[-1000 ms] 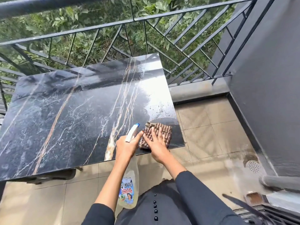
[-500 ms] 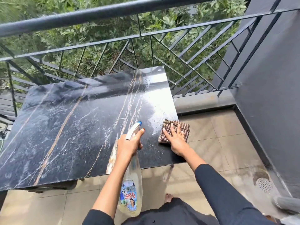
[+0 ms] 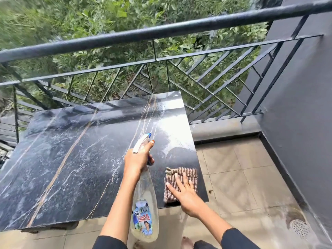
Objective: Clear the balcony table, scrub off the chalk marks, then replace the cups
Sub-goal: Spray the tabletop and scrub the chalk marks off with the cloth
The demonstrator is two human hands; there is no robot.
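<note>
While the left hand [image 3: 138,161] keeps its grip closed round the spray bottle [image 3: 144,200], the right hand [image 3: 185,191], flat and open on the cloth [image 3: 179,182] at the worktop [image 3: 71,159]'s near right corner, should press firmly, wiping overlapping strokes.

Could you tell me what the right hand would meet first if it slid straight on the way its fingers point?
Probably nothing solid: the right hand lies flat on the checked cloth, fingers toward the table's far edge. Only wet marble lies ahead, then the railing.
</note>
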